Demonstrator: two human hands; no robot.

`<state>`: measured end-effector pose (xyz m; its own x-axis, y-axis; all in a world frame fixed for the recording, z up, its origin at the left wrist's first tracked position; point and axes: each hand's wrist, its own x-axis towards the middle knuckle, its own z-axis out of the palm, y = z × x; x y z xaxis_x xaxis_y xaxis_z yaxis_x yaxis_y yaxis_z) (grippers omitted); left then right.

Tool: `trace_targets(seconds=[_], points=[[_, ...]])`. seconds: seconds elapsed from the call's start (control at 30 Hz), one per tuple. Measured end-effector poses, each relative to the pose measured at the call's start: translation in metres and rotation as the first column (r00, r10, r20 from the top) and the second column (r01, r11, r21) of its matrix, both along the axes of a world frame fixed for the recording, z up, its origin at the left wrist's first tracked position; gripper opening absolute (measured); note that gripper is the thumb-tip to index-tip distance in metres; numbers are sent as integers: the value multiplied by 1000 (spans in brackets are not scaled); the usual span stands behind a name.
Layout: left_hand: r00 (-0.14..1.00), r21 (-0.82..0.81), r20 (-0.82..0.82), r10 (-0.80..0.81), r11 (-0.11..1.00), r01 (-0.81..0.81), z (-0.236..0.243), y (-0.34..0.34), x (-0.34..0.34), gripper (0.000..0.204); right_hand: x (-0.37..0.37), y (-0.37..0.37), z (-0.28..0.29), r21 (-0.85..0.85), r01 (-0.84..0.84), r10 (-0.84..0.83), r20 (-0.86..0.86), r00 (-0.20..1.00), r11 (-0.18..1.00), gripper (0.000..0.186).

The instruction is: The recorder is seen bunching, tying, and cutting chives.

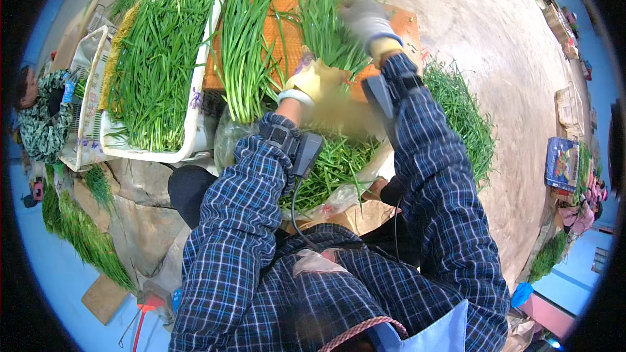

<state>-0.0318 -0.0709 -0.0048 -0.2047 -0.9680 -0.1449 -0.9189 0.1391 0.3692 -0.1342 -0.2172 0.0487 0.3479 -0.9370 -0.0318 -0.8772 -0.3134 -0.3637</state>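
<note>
a: where do the hands sit?

b: the left hand (317, 82), in a yellow glove, rests at the near edge of the orange board (287, 39), fingers curled down onto the stems of a loose bunch of green chives (329, 29). blurred, so whether they truly grip cannot be told.

a: and the other?

b: the right hand (366, 18), in a pale glove, lies over the top of the same bunch; its fingers are smeared by motion, open or closed cannot be told.

a: surroundings?

b: a second bundle of chives (242, 52) lies on the board to the left. beside that, a white crate (195, 124) packed with chives. more greens lie in clear plastic (332, 202) on the person's lap, and a heap of greens (466, 117) on the concrete to the right. another person (39, 114) sits at far left.
</note>
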Motion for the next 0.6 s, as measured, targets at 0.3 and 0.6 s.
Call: trace_targets(seconds=[0.3, 0.6], points=[[997, -98, -73, -26, 995, 18, 15, 19, 0, 31, -10, -25, -37, -251, -772, 714, -294, 635, 584, 34], [976, 44, -174, 132, 991, -126, 57, 27, -12, 24, -14, -60, -22, -28, 76, -75, 37, 997, 997, 43]])
